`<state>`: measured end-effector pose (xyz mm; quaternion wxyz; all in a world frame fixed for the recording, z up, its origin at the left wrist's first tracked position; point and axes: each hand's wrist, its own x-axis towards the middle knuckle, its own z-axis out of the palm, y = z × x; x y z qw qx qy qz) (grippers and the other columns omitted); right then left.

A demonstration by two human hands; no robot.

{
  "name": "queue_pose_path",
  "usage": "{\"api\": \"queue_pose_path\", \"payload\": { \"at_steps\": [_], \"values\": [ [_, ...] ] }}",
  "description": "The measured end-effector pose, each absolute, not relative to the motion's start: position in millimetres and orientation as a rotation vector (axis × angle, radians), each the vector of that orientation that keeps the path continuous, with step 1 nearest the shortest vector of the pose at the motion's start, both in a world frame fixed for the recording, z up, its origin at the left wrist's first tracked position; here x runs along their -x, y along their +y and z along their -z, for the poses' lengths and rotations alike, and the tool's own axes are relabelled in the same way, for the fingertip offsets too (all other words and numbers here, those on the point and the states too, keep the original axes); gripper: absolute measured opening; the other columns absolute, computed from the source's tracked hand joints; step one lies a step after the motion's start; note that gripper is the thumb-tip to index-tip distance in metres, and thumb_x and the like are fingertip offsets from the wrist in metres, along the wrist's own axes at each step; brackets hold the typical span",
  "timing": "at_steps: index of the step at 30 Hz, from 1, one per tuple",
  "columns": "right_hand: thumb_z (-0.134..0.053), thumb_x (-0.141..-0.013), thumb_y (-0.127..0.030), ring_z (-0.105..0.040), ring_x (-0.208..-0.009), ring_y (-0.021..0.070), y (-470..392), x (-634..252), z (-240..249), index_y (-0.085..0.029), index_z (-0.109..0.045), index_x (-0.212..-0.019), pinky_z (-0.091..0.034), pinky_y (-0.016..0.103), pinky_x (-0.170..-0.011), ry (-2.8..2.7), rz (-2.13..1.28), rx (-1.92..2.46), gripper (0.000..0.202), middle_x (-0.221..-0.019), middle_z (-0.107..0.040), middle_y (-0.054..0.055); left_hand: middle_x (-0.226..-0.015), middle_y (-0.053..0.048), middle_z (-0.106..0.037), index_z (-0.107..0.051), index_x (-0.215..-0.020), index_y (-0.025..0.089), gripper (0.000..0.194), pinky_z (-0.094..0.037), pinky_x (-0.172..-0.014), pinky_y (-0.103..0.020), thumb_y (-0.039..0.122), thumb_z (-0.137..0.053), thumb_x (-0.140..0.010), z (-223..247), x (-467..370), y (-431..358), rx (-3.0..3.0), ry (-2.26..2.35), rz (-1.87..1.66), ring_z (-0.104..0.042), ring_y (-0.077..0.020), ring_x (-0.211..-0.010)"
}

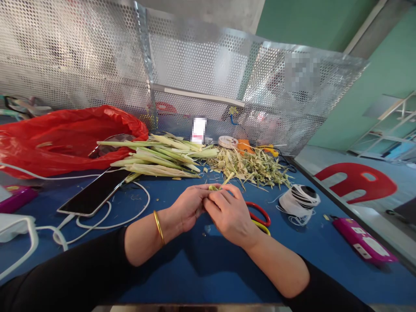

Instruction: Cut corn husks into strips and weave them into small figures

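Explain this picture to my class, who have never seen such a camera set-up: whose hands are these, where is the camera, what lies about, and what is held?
No machine here: these are a person's bare left hand and right hand. The single picture comes from a camera on that person's head, looking forward and down. On the blue table lie long pale-green leaves, a heap of small plant pieces, a red bag, a dark-screened phone and a white spool. The fingertips meet around a small green piece, mostly hidden.
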<state>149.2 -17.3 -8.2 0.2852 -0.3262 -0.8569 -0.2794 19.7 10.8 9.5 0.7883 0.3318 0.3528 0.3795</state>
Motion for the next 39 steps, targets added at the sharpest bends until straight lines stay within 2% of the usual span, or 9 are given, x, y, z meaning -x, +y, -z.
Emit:
{"api": "queue_pose_path", "payload": {
  "at_steps": [9,13,17,22,25,29,31,34,39],
  "values": [
    [-0.043,-0.089,-0.008,-0.054,-0.074,0.0171,-15,-151,10,-0.018,-0.062,-0.081,-0.036,0.039,-0.095,-2.414,0.764,0.793,0.023,-0.076,-0.061,0.003,-0.063,-0.002,-0.064,-0.068,-0.073,0.012,0.016,-0.04,-0.044,-0.014,0.002,-0.056,-0.068,-7,-21,10,-0.728,0.792,-0.797,-0.058,-0.0079,-0.053],
    [-0.048,-0.09,-0.015,-0.058,-0.075,0.0149,-13,-159,7,-0.019,-0.059,-0.084,-0.037,0.037,-0.093,-2.187,0.472,0.907,0.014,-0.077,-0.065,0.002,-0.075,-0.006,-0.069,-0.07,-0.083,0.011,0.02,-0.048,-0.056,-0.017,0.003,-0.058,-0.069,-9,-18,12,-0.76,0.774,-0.821,-0.063,-0.0104,-0.062],
    [-0.054,-0.086,-0.016,-0.06,-0.073,0.0161,-9,-165,6,-0.022,-0.056,-0.075,-0.041,0.034,-0.083,-1.864,0.115,1.097,0.012,-0.074,-0.066,0.001,-0.074,-0.007,-0.07,-0.07,-0.087,0.011,0.018,-0.053,-0.068,-0.023,0.007,-0.059,-0.074,-12,-15,16,-0.774,0.813,-0.805,-0.065,-0.0128,-0.065],
    [-0.057,-0.081,-0.02,-0.058,-0.071,0.0171,-3,-170,4,-0.021,-0.058,-0.07,-0.043,0.029,-0.07,-1.684,-0.322,1.287,0.012,-0.074,-0.065,0.001,-0.079,-0.008,-0.071,-0.071,-0.088,0.01,0.015,-0.051,-0.064,-0.022,0.012,-0.063,-0.076,-12,-12,18,-0.842,0.834,-0.773,-0.065,-0.0136,-0.069],
    [-0.058,-0.08,-0.02,-0.057,-0.068,0.016,0,-173,3,-0.02,-0.06,-0.069,-0.043,0.027,-0.067,-1.683,-0.431,1.341,0.011,-0.071,-0.063,0.001,-0.082,-0.009,-0.07,-0.072,-0.088,0.01,0.016,-0.049,-0.059,-0.018,0.016,-0.068,-0.074,-13,-12,17,-0.912,0.861,-0.78,-0.063,-0.0116,-0.068],
    [-0.06,-0.08,-0.018,-0.058,-0.07,0.0165,2,-174,3,-0.02,-0.06,-0.07,-0.043,0.029,-0.069,-1.779,-0.263,1.314,0.01,-0.073,-0.064,0.001,-0.073,-0.007,-0.068,-0.072,-0.085,0.009,0.014,-0.046,-0.053,-0.016,0.014,-0.069,-0.072,-15,-11,17,-0.96,0.901,-0.796,-0.059,-0.0091,-0.06],
    [-0.059,-0.082,-0.016,-0.059,-0.077,0.0178,1,-173,3,-0.02,-0.062,-0.078,-0.043,0.031,-0.075,-1.869,-0.066,1.229,0.007,-0.08,-0.067,0.003,-0.07,-0.006,-0.067,-0.071,-0.085,0.009,0.014,-0.045,-0.05,-0.016,0.011,-0.067,-0.073,-15,-11,18,-0.933,0.904,-0.815,-0.059,-0.0092,-0.059],
    [-0.052,-0.088,-0.014,-0.061,-0.086,0.0177,1,-175,1,-0.02,-0.063,-0.094,-0.042,0.033,-0.083,-2.029,0.221,1.029,0.014,-0.093,-0.069,0.005,-0.067,-0.003,-0.066,-0.069,-0.081,0.01,0.01,-0.043,-0.045,-0.015,0.007,-0.064,-0.073,-17,-10,21,-0.843,0.896,-0.854,-0.059,-0.0083,-0.056],
    [-0.048,-0.091,-0.012,-0.061,-0.095,0.0166,7,-183,-3,-0.018,-0.063,-0.101,-0.042,0.034,-0.09,-2.235,0.429,0.83,0.019,-0.103,-0.07,0.006,-0.057,0.0,-0.061,-0.065,-0.072,0.01,0.012,-0.043,-0.043,-0.013,0.005,-0.056,-0.078,-20,-6,28,-0.697,0.902,-0.815,-0.057,-0.0059,-0.05]
  ]
}}
